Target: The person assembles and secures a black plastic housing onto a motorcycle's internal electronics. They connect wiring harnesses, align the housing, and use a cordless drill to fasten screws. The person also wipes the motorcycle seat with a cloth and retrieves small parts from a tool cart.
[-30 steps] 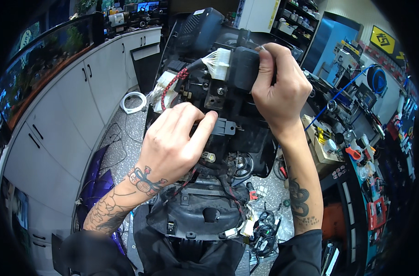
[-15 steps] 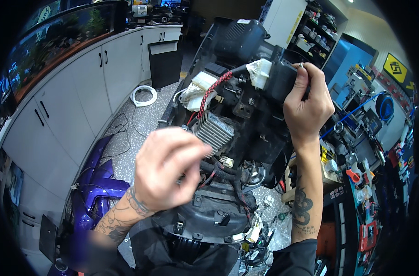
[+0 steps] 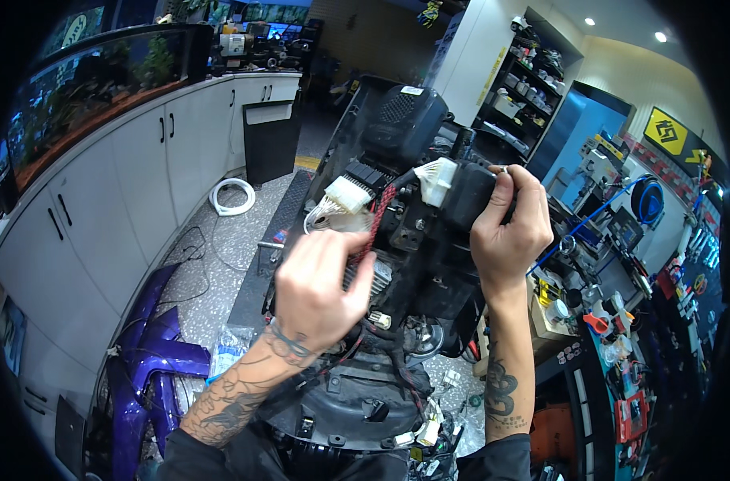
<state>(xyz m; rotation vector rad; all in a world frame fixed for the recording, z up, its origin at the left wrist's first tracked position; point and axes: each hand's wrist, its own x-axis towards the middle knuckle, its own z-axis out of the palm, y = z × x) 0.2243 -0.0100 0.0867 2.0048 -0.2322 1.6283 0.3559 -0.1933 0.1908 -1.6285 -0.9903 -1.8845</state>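
Note:
A red-and-black twisted wire bundle (image 3: 379, 215) rises over the stripped black vehicle body, and my left hand (image 3: 321, 280) has thumb and forefinger closed around its lower part. A wide white connector (image 3: 437, 183) with many white wires sits against a black box (image 3: 471, 195). Beside that box, my right hand (image 3: 513, 228) is raised in a pinch; a tiny whitish tip shows at its fingertips, too small to name. Another white multi-wire connector (image 3: 347, 195) lies left of the bundle. Under my left hand a finned metal part (image 3: 379, 276) is partly hidden.
Purple body panels (image 3: 160, 361) lie on the floor at left, near a coil of white hose (image 3: 232, 197). White cabinets (image 3: 132, 152) carry a fish tank (image 3: 100, 96). At right stands a cluttered tool bench (image 3: 614, 321). Loose connectors (image 3: 429, 433) hang at the near end.
My left hand has moved up and forward from over the finned part and closed on the wire bundle. My right hand keeps its pinch beside the black box. The view has tilted up.

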